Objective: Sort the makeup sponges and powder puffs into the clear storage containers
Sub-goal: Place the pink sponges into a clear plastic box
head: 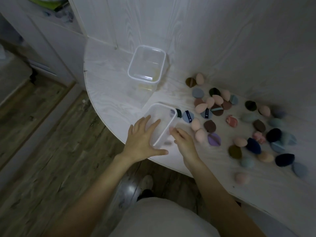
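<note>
At the centre of the frame, near the rounded edge of the white wood-grain table (109, 103), a clear storage container (161, 124) stands between the person's two hands. The left hand (143, 139) lies against its left wall with fingers spread and straight, thumb stretched along the near end. The right hand (183, 141) is at the container's right wall with fingers loosely bent toward it; motion blur hides whether they actually hold it or anything else. Something small and dark shows through the container's near end, too blurred to name. A second clear container (147, 64) stands apart in the upper middle, near the wall. To the right, scattered across the table from mid-frame to the right edge, lie the makeup sponges (201, 107), pink and egg-shaped, mixed among flat powder puffs (188, 116) in blue, brown, purple, dark green and navy.
</note>
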{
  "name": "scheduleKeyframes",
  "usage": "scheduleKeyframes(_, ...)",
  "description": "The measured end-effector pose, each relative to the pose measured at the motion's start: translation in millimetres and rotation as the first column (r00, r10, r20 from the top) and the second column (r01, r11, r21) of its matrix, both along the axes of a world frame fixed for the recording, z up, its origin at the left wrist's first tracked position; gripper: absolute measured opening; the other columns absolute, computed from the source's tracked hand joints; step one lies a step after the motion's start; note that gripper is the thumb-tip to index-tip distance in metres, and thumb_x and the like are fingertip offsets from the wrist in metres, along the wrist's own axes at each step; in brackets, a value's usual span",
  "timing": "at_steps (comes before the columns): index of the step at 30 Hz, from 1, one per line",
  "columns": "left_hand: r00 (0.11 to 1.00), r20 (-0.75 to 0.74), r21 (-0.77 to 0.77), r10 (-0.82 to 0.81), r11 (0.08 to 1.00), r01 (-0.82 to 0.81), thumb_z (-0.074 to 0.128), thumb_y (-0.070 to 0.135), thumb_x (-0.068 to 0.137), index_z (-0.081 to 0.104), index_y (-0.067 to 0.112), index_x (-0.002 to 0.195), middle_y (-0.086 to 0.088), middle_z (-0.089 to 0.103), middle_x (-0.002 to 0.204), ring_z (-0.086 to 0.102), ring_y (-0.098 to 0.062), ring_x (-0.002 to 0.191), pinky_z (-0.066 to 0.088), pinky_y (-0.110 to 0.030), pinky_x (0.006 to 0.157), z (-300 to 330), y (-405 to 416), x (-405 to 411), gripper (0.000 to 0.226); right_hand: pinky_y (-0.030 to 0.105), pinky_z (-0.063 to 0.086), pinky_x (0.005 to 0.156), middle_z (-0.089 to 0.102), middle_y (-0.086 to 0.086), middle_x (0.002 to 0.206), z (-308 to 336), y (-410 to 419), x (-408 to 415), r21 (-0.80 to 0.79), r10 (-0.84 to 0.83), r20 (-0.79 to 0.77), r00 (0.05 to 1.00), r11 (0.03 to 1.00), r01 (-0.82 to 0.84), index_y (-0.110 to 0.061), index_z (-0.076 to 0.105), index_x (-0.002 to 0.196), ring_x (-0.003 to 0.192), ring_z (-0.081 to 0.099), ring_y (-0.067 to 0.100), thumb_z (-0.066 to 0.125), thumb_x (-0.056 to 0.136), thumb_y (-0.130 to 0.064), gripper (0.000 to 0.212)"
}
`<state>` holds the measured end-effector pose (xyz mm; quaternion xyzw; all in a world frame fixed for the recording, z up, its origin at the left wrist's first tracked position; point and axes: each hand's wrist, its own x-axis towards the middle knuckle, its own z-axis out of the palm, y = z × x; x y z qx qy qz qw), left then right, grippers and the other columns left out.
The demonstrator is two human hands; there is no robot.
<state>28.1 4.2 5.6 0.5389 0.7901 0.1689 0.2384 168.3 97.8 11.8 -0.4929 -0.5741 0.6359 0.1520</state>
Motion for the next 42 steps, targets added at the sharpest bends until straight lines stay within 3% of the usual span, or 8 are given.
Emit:
scheduleKeyframes(4,0.985,0.05,0.25,0.163,0.953,-0.17,0.072,0.037,0.07,0.048,0.026,0.134,0.001,0.047,0.133,0.041,-0.018,0.121,0.042,-0.037,0.095,-5,-14,2,0.068,0.023,0.039,0.09,0.059,-0.008,0.105,-8,6,6,0.118,0.008,0.028,1.0,0.993,-0.011,-0.022,0.064,0.091,0.104,0.053,0.007,0.046,0.096,-0.023,0.019)
scheduleKeyframes(8,0.966,0.234,0.311,0.114,0.932,-0.185,0.063,0.033,0.074,0.059,0.031,0.122,0.013,0.055,0.126,0.05,-0.001,0.112,0.038,-0.012,0.091,10,-23,-18,0.048,0.025,0.04,0.086,0.05,-0.002,0.121,-22,34,2,0.268,-0.005,0.137,0.991,0.963,-0.032,-0.017,0.052,0.121,0.107,0.05,0.016,0.06,0.09,-0.019,0.032)
scheduleKeyframes(16,0.784,0.569,0.279,0.249,0.838,-0.468,0.059,0.034,0.09,0.07,0.027,0.102,0.021,0.069,0.1,0.061,0.0,0.1,0.045,-0.018,0.087,20,-8,-67,0.017,0.023,0.044,0.081,0.058,0.006,0.111,-35,42,-6,0.458,0.191,0.391,0.9,0.808,-0.371,-0.016,0.048,0.131,0.094,0.054,0.014,0.053,0.088,0.003,0.047)
scheduleKeyframes(22,0.799,0.189,0.391,0.571,0.703,-0.594,0.06,0.038,0.088,0.06,0.02,0.113,-0.001,0.06,0.109,0.057,-0.013,0.086,0.043,-0.026,0.072,11,29,-92,0.031,0.024,0.045,0.093,0.06,0.004,0.117,-41,31,1,0.458,0.115,0.336,0.935,0.847,-0.269,-0.017,0.051,0.127,0.105,0.054,0.012,0.053,0.088,0.004,0.044)
scheduleKeyframes(26,0.781,0.243,0.436,0.575,0.655,-0.617,0.065,0.033,0.085,0.051,0.022,0.122,-0.001,0.052,0.113,0.054,-0.011,0.086,0.044,-0.023,0.068,9,40,-90,0.04,0.024,0.046,0.089,0.057,0.002,0.111,-42,26,5,0.479,0.052,0.347,0.937,0.849,-0.225,-0.015,0.053,0.125,0.099,0.051,0.01,0.055,0.088,0.001,0.04)
scheduleKeyframes(30,0.796,0.384,0.492,0.468,0.626,-0.605,0.07,0.024,0.082,0.042,0.02,0.132,-0.002,0.042,0.13,0.049,-0.009,0.106,0.045,-0.019,0.086,2,31,-82,0.058,0.021,0.045,0.079,0.053,0.0,0.097,-45,24,5,0.492,-0.007,0.356,0.934,0.851,-0.181,-0.014,0.055,0.12,0.088,0.054,0.015,0.053,0.089,0.001,0.035)
scheduleKeyframes(36,0.701,0.477,0.084,0.531,0.766,-0.637,0.073,0.034,0.078,0.026,0.017,0.143,-0.008,0.036,0.14,0.048,-0.019,0.115,0.046,-0.038,0.096,-29,-12,-55,0.082,0.023,0.043,0.08,0.057,0.007,0.099,-44,21,0,0.481,-0.094,0.311,0.946,0.874,-0.071,-0.01,0.057,0.115,0.088,0.054,0.017,0.05,0.089,0.0,0.028)
scheduleKeyframes(42,0.46,0.656,-0.149,0.598,0.7,-0.698,0.07,0.013,0.081,0.051,0.001,0.124,-0.004,0.056,0.097,0.057,-0.013,0.075,0.05,-0.014,0.051,-43,-34,-21,0.048,0.002,0.036,0.075,0.06,0.003,0.108,-40,22,31,0.443,-0.15,0.221,0.964,0.896,0.038,-0.008,0.059,0.115,0.095,0.054,0.011,0.054,0.093,-0.008,0.023)
